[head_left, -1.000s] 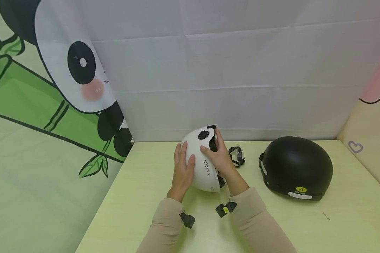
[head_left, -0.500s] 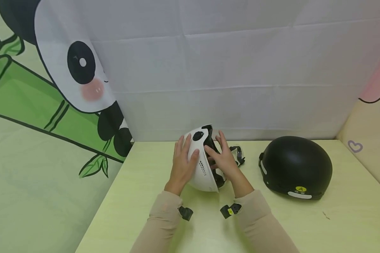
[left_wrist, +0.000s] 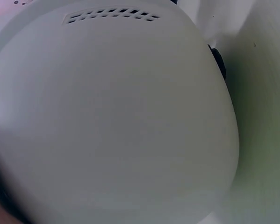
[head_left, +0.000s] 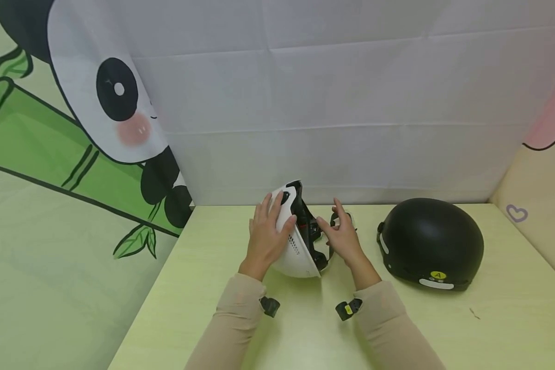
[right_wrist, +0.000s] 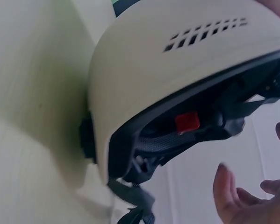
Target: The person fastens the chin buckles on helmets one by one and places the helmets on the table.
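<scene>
A white helmet [head_left: 298, 263] stands tilted over the table, its dark padded opening turned toward the right. My left hand [head_left: 269, 237] holds its shell from the left, fingers spread over the crown and thumb near the vent holes. The right hand [head_left: 346, 242] is just right of the opening, fingers apart and nothing gripped. In the right wrist view, a red tab [right_wrist: 187, 122] shows inside the helmet and a dark chin strap [right_wrist: 136, 197] hangs from the rim. The smooth white shell [left_wrist: 125, 116] fills most of the left wrist view.
A black helmet [head_left: 432, 239] with a yellow round sticker sits to the right on the pale wooden table [head_left: 305, 334]. Behind the table hangs a white cloth [head_left: 351, 103], and a panda print [head_left: 97, 92] covers the left side.
The right hand has let go of the white helmet and moved right, away from its rim. The helmet has turned a little left, showing more of its inside; the left hand stays on it.
</scene>
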Tool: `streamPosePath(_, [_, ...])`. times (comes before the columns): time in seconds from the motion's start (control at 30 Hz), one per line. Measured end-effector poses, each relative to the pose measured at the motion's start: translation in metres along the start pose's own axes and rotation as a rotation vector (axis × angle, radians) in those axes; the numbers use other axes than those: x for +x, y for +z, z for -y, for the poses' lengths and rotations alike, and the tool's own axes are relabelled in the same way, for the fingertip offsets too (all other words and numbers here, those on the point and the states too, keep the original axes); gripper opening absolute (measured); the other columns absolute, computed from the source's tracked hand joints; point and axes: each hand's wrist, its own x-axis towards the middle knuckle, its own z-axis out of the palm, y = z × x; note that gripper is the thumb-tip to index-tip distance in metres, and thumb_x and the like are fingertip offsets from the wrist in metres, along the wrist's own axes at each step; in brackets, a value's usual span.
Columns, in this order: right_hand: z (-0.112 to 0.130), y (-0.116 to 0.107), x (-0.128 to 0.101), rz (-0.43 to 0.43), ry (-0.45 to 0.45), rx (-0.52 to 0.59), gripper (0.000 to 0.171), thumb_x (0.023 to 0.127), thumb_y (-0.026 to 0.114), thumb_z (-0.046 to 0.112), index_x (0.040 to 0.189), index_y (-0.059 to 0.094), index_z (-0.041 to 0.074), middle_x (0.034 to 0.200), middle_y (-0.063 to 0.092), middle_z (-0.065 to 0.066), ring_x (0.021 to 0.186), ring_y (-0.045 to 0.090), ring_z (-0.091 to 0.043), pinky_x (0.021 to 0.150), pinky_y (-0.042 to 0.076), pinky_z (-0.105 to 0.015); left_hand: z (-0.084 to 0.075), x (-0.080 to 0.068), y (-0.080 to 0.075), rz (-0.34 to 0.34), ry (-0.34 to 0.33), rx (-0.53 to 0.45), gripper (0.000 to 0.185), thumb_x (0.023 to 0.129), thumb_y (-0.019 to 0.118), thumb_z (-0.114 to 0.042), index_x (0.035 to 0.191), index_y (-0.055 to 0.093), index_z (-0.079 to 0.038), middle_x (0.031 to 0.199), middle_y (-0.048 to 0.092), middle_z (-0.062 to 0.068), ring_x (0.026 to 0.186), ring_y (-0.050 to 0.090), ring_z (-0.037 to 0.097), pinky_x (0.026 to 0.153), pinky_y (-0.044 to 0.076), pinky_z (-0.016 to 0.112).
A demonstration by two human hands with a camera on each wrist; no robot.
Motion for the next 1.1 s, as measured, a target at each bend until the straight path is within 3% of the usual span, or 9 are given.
streamPosePath(0.1, [-0.009,-0.001,0.001,0.003,0.006,-0.071,0.077,0.087,0.056,0.042,0.146,0.011,0.020,0.144,0.018,-0.016,0.097,0.054,-0.032,0.077,0.045,-0.044,0.001,0.001,-0.003,0.002,0.009,0.015,0.067,0.086,0.028,-0.066,0.144,0.018,-0.034,0.146,0.020,0.005,0.130,0.014,0.039,0.094,0.012,0.064])
streamPosePath(0.23, [-0.022,0.001,0.001,0.036,0.019,-0.108,0.079,0.087,0.058,0.039,0.146,0.011,0.019,0.146,0.008,-0.018,0.105,0.050,-0.038,0.085,0.040,-0.048,0.002,0.002,-0.005,0.001,0.011,0.022,0.068,0.086,0.028,-0.066,0.144,0.020,-0.032,0.146,0.021,0.005,0.129,0.016,0.040,0.094,0.013,0.064])
streamPosePath(0.53, [-0.044,0.011,0.002,0.075,0.063,-0.213,0.080,0.084,0.061,0.039,0.146,0.014,0.021,0.146,0.006,-0.016,0.128,0.015,-0.043,0.092,0.025,-0.060,0.001,0.000,-0.006,0.008,0.009,0.040,0.068,0.085,0.029,-0.066,0.143,0.024,-0.032,0.146,0.022,0.005,0.129,0.017,0.039,0.094,0.014,0.063])
streamPosePath(0.87, [-0.061,0.018,0.004,0.093,0.077,-0.254,0.084,0.081,0.066,0.036,0.145,0.017,0.014,0.143,0.012,-0.023,0.125,0.020,-0.045,0.093,0.025,-0.059,0.004,0.000,-0.007,0.020,0.000,0.053,0.063,0.088,0.032,-0.059,0.144,0.021,-0.033,0.145,0.022,0.004,0.129,0.017,0.039,0.094,0.016,0.062])
streamPosePath(1.1, [-0.066,0.023,0.002,0.132,0.149,-0.189,0.084,0.080,0.067,0.029,0.145,0.017,0.010,0.143,0.015,-0.023,0.128,0.019,-0.040,0.098,0.021,-0.053,0.006,0.000,-0.008,0.025,-0.006,0.041,0.061,0.088,0.036,-0.053,0.144,0.022,-0.033,0.145,0.022,0.005,0.129,0.016,0.038,0.094,0.016,0.062])
